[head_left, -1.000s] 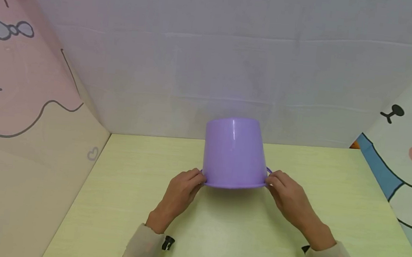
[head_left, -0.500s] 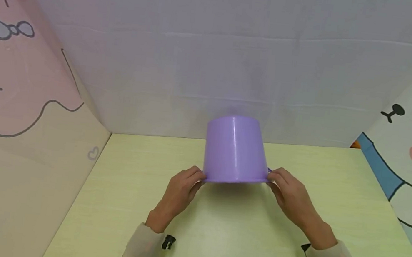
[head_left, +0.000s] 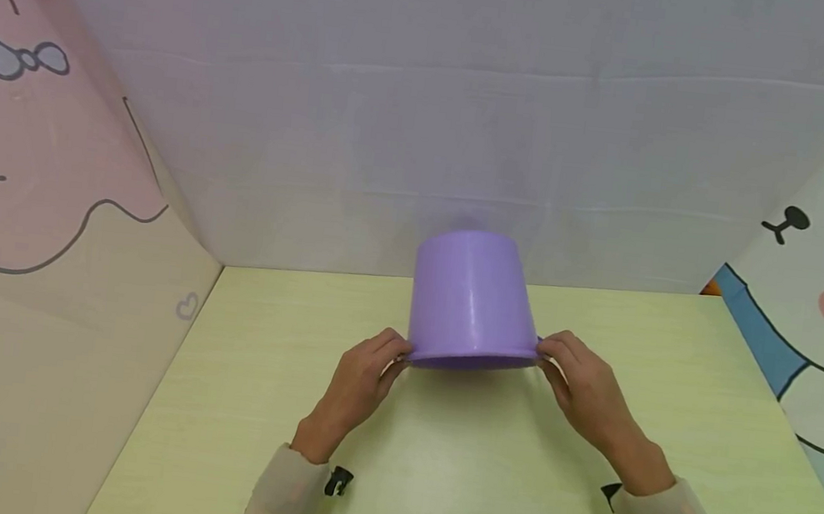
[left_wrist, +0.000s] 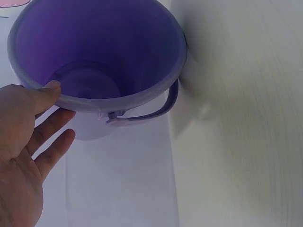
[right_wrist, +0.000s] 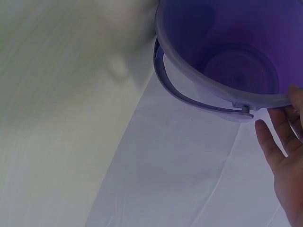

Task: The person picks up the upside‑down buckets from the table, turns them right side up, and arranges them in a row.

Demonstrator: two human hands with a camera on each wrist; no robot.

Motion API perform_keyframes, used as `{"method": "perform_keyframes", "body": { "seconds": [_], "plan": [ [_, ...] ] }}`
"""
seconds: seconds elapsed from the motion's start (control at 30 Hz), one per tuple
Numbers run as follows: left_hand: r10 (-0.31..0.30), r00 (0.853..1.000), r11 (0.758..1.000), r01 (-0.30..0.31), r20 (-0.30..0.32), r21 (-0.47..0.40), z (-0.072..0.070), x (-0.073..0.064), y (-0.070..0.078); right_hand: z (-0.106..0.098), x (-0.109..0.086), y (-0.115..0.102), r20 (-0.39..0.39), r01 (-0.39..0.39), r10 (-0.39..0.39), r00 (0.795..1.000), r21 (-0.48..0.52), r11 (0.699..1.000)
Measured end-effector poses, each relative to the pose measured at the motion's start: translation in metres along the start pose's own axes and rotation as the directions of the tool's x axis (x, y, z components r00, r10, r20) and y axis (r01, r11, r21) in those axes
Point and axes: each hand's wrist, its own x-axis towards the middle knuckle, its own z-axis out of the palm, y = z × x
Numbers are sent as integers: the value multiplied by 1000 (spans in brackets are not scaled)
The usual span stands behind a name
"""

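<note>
A person's left grip [head_left: 360, 375] and right grip [head_left: 588, 390] pinch opposite sides of the rim [left_wrist: 118, 103] of a purple bucket [head_left: 476, 297] tilted near the center of the head view, mouth [left_wrist: 109, 52] toward the bottom edge, a pale yellow-green bench [head_left: 464, 480] spreading across the lower frame, a whitish backdrop [head_left: 471, 129] across the top

Left hand [head_left: 360, 375] and right hand [head_left: 585, 391] in a pinch, forearms [head_left: 283, 491] angled inward.
</note>
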Motion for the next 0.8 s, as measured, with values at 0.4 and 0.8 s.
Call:
{"method": "perform_keyframes", "body": {
  "seconds": [0.4,0.8],
  "plan": [
    [-26,999,997,25,-24,-70,-1,1,2,0,4,0,-25,-9,10,1000,16,1000],
    [-65,998,991,63,-12,-117,-3,2,5,-1,7,0,-34,-12,13,999,31,999]
  ]
}}
